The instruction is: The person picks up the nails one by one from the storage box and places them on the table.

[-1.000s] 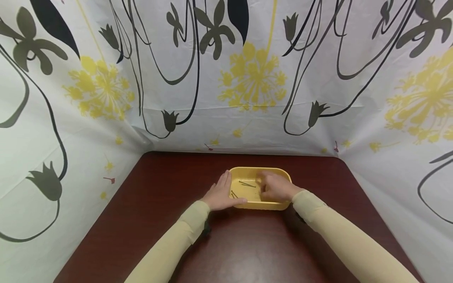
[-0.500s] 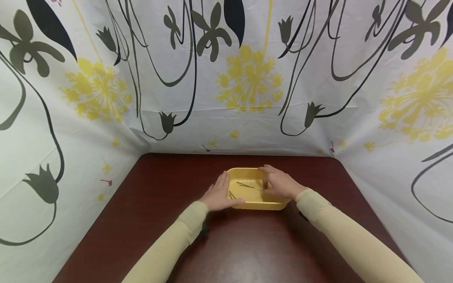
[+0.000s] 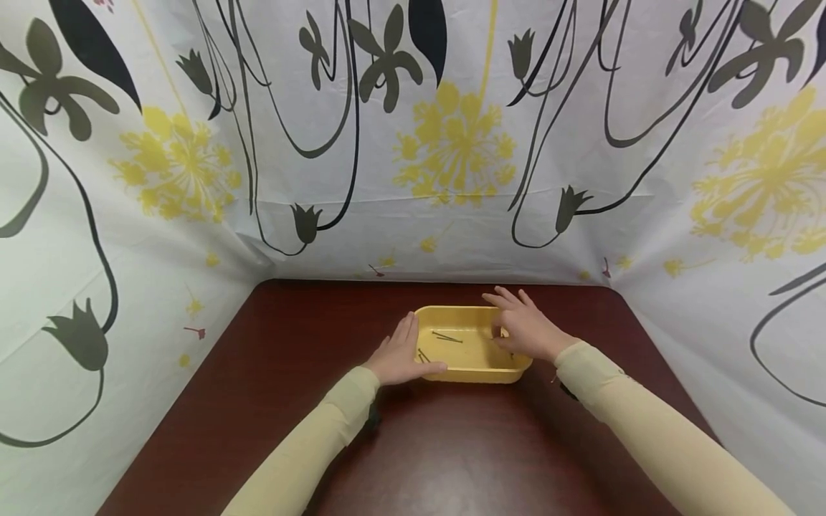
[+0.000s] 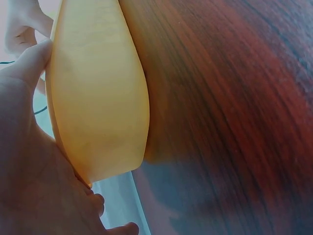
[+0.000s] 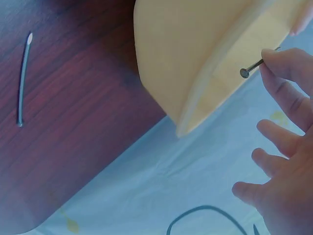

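A yellow plastic tray (image 3: pixel 477 375) sits on the dark red-brown table. My left hand (image 3: pixel 399 355) rests against its left end, fingers straight along the side and thumb laid on the near rim. Over the tray's right end, my right hand (image 3: pixel 528 327) pinches a nail (image 5: pixel 253 67) between thumb and forefinger, its flat head sticking out; the other fingers are spread. Inside the tray lie several thin dark nails (image 3: pixel 447 337), some in the middle and some near my left thumb. One more nail (image 5: pixel 22 81) lies on the table beside the tray in the right wrist view.
The wood-grained table (image 3: pixel 445 444) stretches toward me and to both sides. A white cloth (image 3: pixel 361 179) with grey and yellow flowers hangs behind the table and along both sides. The tray's walls are low.
My right hand has risen from inside the tray and shifted right, over its right end, with a nail pinched in its fingertips. My left hand stays on the tray's left end.
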{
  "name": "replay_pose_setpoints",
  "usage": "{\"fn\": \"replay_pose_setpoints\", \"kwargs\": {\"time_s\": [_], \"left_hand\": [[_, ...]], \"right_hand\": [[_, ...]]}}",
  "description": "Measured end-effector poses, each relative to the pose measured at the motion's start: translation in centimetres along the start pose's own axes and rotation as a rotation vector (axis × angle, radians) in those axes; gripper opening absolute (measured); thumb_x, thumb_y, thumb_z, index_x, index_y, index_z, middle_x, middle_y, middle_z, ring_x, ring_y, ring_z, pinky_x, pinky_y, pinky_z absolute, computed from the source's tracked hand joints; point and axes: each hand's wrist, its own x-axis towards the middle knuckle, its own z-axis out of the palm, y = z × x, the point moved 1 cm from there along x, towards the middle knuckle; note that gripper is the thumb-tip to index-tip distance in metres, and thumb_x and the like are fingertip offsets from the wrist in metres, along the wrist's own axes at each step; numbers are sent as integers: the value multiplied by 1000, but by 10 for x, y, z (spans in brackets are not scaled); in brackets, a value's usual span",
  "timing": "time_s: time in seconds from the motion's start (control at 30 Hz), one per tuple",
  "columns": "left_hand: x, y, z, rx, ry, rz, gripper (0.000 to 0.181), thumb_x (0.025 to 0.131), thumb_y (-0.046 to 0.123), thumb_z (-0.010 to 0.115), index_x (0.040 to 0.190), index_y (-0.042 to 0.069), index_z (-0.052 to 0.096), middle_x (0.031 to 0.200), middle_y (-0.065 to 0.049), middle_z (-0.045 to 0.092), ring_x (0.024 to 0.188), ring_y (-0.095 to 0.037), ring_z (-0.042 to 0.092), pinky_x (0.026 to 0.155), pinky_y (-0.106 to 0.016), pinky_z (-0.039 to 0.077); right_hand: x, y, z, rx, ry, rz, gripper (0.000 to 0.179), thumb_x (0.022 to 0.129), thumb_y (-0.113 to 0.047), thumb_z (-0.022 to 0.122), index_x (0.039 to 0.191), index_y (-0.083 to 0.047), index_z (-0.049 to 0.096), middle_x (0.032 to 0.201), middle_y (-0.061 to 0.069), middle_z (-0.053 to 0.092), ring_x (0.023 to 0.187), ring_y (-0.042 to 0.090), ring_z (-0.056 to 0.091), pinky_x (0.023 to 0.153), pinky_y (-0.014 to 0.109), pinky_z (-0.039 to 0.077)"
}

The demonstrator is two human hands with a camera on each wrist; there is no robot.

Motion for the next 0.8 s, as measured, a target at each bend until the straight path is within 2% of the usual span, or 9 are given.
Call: {"fn": "replay_pose_setpoints", "kwargs": {"time_s": [0.3, 0.63, 0.8], "left_hand": [[-1, 1, -1, -5, -1, 10, 128, 79, 87, 51, 161, 7, -5, 168, -8, -9, 154, -21, -4, 117, -57, 18], [0, 0, -1, -8, 1, 14, 127, 80, 85, 53, 161, 6, -5, 169, -10, -7, 154, -25, -2, 117, -58, 18], [1, -2, 0, -11, -3, 6, 127, 79, 86, 52, 161, 8, -6, 168, -6, -11, 154, -20, -4, 118, -57, 18]], "right_hand": [[-17, 14, -17, 10, 7, 57, 15, 83, -19, 83, 75, -25, 72, 156, 17, 39, 150, 43, 17, 109, 74, 13], [-34, 41, -18, 10, 0, 124, 12, 86, -19, 81, 80, -22, 71, 156, 19, 38, 147, 46, 20, 106, 77, 13], [-40, 50, -17, 0, 6, 147, 10, 87, -19, 80, 81, -21, 72, 155, 19, 39, 145, 46, 23, 106, 77, 15]]}}
